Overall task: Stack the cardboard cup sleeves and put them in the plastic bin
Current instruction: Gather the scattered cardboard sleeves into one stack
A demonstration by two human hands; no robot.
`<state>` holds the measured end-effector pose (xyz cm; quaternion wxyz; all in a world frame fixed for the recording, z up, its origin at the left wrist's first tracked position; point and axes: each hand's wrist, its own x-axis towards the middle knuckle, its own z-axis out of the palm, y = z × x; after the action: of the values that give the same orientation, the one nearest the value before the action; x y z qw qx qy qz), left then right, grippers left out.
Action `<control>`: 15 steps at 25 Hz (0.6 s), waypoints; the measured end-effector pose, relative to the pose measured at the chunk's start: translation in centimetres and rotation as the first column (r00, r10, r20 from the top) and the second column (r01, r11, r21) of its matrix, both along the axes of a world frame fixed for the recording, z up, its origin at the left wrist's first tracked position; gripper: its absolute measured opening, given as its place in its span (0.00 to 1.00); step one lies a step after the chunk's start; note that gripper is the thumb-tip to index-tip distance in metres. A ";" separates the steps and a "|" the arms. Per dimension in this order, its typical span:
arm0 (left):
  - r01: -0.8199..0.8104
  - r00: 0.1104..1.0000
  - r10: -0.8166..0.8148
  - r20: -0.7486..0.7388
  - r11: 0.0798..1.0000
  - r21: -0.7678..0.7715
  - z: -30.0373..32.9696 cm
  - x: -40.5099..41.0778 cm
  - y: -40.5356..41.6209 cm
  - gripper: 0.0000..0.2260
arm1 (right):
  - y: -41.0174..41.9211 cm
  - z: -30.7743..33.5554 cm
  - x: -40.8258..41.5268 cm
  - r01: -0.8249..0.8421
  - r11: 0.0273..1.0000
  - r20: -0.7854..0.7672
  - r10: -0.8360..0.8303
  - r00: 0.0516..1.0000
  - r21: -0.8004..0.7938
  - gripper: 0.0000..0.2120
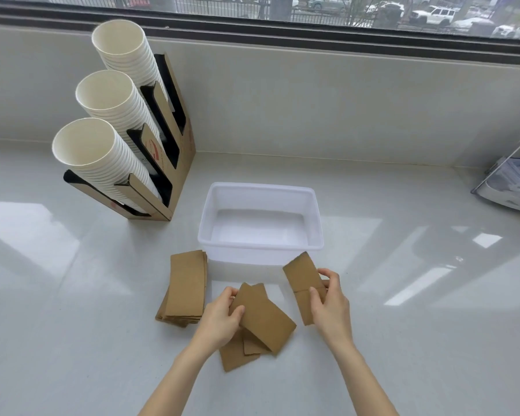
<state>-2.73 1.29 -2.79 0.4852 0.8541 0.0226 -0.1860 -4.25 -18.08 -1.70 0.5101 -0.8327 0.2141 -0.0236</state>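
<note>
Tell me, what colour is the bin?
The bin is translucent white, frosted-looking; the head view shows it best.

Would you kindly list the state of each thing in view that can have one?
plastic bin: upright, open, empty
sleeve stack: flat on counter, left of bin
loose sleeves: overlapping, unstacked
left hand: gripping top loose sleeve
right hand: holding a sleeve
cup holder: three slots full of cups
</note>
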 end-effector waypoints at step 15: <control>-0.187 0.981 0.160 -0.110 0.927 -0.325 1.8 0.2 -0.1 0.04 | 3.2 0.9 0.1 -0.383 0.923 0.020 0.384 0.923 -0.025 0.13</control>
<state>-2.54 1.15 -1.03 0.6359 0.7460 0.0860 -0.1780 -4.17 -14.86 -0.82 0.4988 -0.8634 0.0406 0.0642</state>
